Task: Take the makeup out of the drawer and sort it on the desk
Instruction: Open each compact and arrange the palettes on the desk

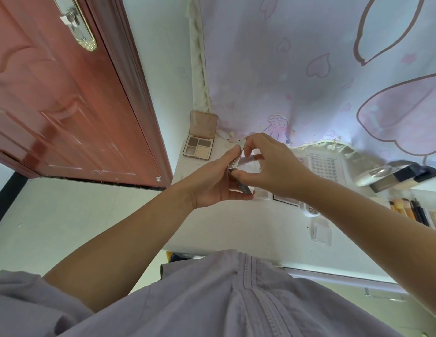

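Two hands on one silver case above the desk

Both hands met over the white desk [236, 229], working a slim silver case [238, 166] between them. The left hand [212, 183] lay under it with palm up and fingers curled along its side, seemingly to steady it. The right hand [270, 166] came from above, thumb and fingers pinching the case near both ends, a hold that looked suited to opening it or checking it before setting it down; which of the two could not be told. The case hung clear of the desk, not yet placed.

An open palette [198, 147] sat at the desk's far left corner, lid propped up, its four shades showing. That likely marked where flat compacts were being gathered. To the right, near the curtain [309, 69], lay a lash tray [324, 164], a dark compact [394, 176] and a row of pencils [411, 211], apart from the palette, which suggested grouping by kind. A small clear box [321, 233] rested near the front edge. The drawer itself was not clearly visible, so how much remained inside could not be judged. A red door [66, 105] stood at left.
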`<action>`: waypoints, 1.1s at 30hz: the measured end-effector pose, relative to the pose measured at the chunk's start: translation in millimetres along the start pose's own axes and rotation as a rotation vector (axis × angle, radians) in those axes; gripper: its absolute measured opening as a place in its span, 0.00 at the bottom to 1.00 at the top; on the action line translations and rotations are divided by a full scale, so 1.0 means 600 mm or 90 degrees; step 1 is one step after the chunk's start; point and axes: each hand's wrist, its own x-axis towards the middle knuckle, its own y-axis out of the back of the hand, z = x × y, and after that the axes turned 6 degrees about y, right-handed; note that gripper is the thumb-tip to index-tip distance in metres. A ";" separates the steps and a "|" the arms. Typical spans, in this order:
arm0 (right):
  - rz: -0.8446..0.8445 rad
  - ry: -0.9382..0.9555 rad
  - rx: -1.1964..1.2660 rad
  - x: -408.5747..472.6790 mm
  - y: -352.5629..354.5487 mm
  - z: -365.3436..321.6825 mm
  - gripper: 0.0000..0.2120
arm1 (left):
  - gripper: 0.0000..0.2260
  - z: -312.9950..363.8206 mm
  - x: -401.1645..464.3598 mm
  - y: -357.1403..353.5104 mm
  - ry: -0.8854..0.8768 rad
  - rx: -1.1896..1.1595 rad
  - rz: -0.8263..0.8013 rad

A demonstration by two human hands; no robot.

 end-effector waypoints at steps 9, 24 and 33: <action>-0.080 -0.035 0.129 0.025 0.037 0.013 0.12 | 0.24 0.007 0.007 -0.002 0.023 -0.107 -0.049; 0.071 -0.110 0.274 0.016 -0.004 0.052 0.10 | 0.26 -0.046 -0.020 0.066 0.100 -0.239 -0.150; -0.014 -0.056 0.111 0.067 -0.080 0.051 0.09 | 0.20 -0.058 -0.035 0.095 0.015 -0.050 0.139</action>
